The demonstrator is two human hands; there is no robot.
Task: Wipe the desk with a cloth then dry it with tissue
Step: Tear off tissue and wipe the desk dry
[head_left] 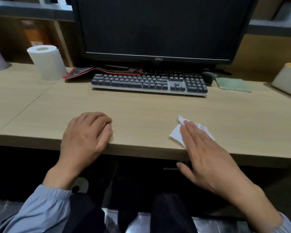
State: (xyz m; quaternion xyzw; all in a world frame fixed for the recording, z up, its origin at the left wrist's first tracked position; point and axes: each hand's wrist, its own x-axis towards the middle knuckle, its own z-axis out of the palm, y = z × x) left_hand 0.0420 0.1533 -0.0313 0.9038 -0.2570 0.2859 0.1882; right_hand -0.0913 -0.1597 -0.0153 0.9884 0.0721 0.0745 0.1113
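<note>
**Tissue under a flat palm at the worktop's near edge**

A crumpled white tissue (175,133) lies on the pale wood-grain worktop (141,106) in the lower right of the frame, close to the front edge. The right hand (207,155) rests flat on it with fingers extended and together, pressing rather than gripping; the thumb hangs below the edge. The left hand (86,137) sits at lower centre-left, fingers curled loosely inward with nothing visible in it, its heel over the front edge. Both wrists end in light blue gathered sleeves (45,209).

Further back, a green cloth (232,84) lies spread flat at the right, just beside a dark mouse (208,77). A grey-keyed keyboard (148,83) stretches across the middle, with a black and red mat (91,72) bunched behind its left end. A large dark monitor (158,26) fills the upper centre. An upright roll of white paper (47,62) stands at the upper left, and a pale box (286,81) sits at the right edge.

A seam line crosses the worktop on the left. Behind it runs a brown partition with grey shelving above. Below the front edge the space is dark.
</note>
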